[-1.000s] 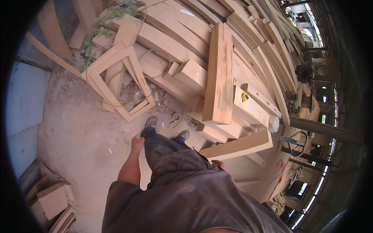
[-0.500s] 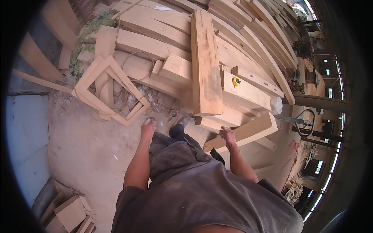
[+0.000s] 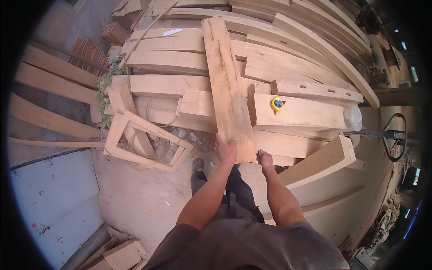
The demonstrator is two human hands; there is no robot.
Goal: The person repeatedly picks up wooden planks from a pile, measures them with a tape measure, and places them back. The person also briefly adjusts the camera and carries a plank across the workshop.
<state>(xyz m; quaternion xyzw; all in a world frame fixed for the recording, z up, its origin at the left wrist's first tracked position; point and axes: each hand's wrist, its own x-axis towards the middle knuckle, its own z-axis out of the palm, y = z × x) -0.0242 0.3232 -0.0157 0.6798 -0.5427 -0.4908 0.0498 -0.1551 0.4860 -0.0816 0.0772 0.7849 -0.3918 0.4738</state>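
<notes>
Left hand (image 3: 226, 150) grips the near end of the long plank (image 3: 227, 87) — right hand (image 3: 264, 159) touches its corner, grip unclear.

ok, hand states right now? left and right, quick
Left hand: closed on the near end of the long pale wooden plank lying across the stacked timber.
Right hand: at the plank's near corner, touching it; grip cannot be told.

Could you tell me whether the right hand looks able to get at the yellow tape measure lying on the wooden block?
Probably yes. The right hand is at the near end of the long plank, and the tape measure lies uncovered on top of the block just beyond it, with nothing between them.
</notes>
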